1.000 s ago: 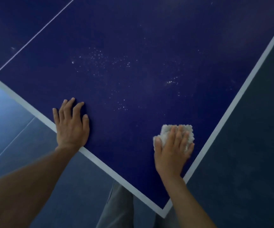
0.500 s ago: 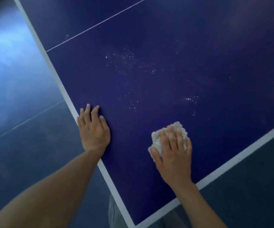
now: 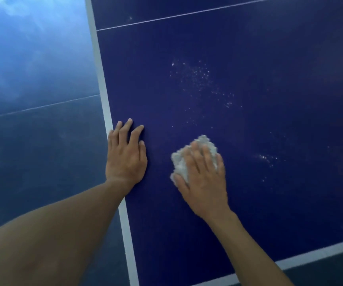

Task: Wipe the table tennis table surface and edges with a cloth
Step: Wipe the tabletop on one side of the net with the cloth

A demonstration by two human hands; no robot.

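The dark blue table tennis table (image 3: 259, 193) fills most of the view, with white border lines along its left edge and near edge. My left hand (image 3: 126, 155) lies flat on the surface right beside the left edge line, fingers straight. My right hand (image 3: 202, 176) presses a crumpled white cloth (image 3: 184, 162) onto the table with spread fingers; the cloth shows beyond my fingertips and thumb. White specks of dust (image 3: 199, 79) are scattered on the surface beyond the cloth, and a smaller patch lies to its right.
A thin white centre line (image 3: 187, 14) crosses the table at the far end of the view. A glossy blue-grey floor (image 3: 38, 131) lies left of the table, with a pale seam line across it. Dark floor shows below the near edge at the bottom right.
The view has swung, so the table's left edge now runs nearly upright. My right hand has slid the cloth a little forward, towards the specks. My left hand stays flat by the edge.
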